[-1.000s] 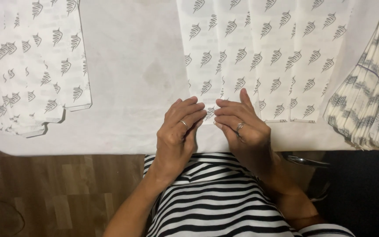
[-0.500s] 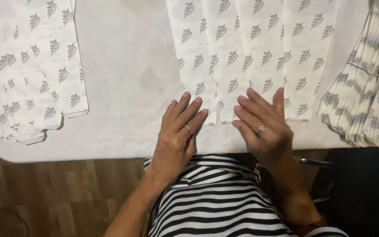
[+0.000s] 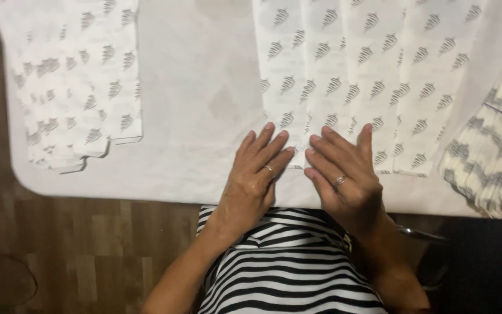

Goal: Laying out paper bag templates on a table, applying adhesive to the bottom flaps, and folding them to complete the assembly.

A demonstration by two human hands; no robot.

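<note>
Pressing both flat, open hands, left hand (image 3: 252, 177) and right hand (image 3: 342, 174), on the printed paper sheet's (image 3: 355, 75) near edge; I'd keep pressure even.

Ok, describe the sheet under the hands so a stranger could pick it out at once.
On the white table, look at the near edge, where the left hand and right hand lie flat. Under their fingertips is a wide patterned paper sheet, white with small grey leaf-like prints. Unlike the paper stack at far left, it lies spread out in creased panels.

Head camera looks steeply down, close, at the table (image 3: 198, 87).
</note>
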